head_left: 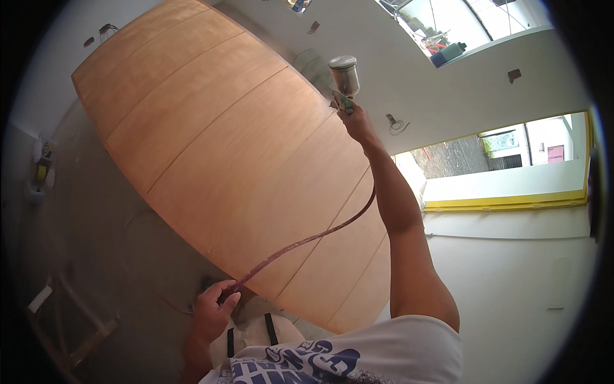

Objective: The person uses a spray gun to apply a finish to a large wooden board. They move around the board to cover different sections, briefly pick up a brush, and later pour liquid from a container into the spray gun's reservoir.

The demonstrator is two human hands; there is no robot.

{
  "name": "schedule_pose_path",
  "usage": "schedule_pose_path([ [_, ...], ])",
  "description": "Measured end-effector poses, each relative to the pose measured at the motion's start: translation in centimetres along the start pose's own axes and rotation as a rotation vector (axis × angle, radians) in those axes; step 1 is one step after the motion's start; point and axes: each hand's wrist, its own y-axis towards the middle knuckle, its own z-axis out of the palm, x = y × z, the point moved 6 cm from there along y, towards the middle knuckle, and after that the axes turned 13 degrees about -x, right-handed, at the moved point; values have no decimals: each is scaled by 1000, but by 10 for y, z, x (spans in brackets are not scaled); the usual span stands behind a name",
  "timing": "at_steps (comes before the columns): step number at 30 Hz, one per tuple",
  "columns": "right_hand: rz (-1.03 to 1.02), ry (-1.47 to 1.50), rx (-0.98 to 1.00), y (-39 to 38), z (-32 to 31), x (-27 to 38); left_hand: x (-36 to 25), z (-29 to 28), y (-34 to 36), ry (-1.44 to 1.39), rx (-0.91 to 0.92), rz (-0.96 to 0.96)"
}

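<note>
My right hand (356, 123) is stretched far out, closed round the grip of a spray gun (345, 80) with a metal cup on top. The gun is at the far right edge of a large wooden door panel (243, 121) with grooves across it. A dark red air hose (300, 244) runs from beside my right forearm, over the panel, to my left hand (214, 310). That hand is wrapped round the hose by the panel's near left edge. Whether spray is leaving the nozzle, I cannot tell.
On the right stand a white wall, a doorway with a yellow frame (511, 202) and a window opening with a bottle (448, 54) on its sill. A wooden frame (89, 339) is at the lower left. Wires (398, 125) stick out of the wall.
</note>
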Motion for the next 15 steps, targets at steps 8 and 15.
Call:
schedule_pose_path([
  [8, -36, -100, -109, 23, -19, -29, 14, 1, 14, -77, -76, -75],
  [15, 234, 73, 237, -98, -30, 72, 46, -56, -32, -9, -175, -149],
])
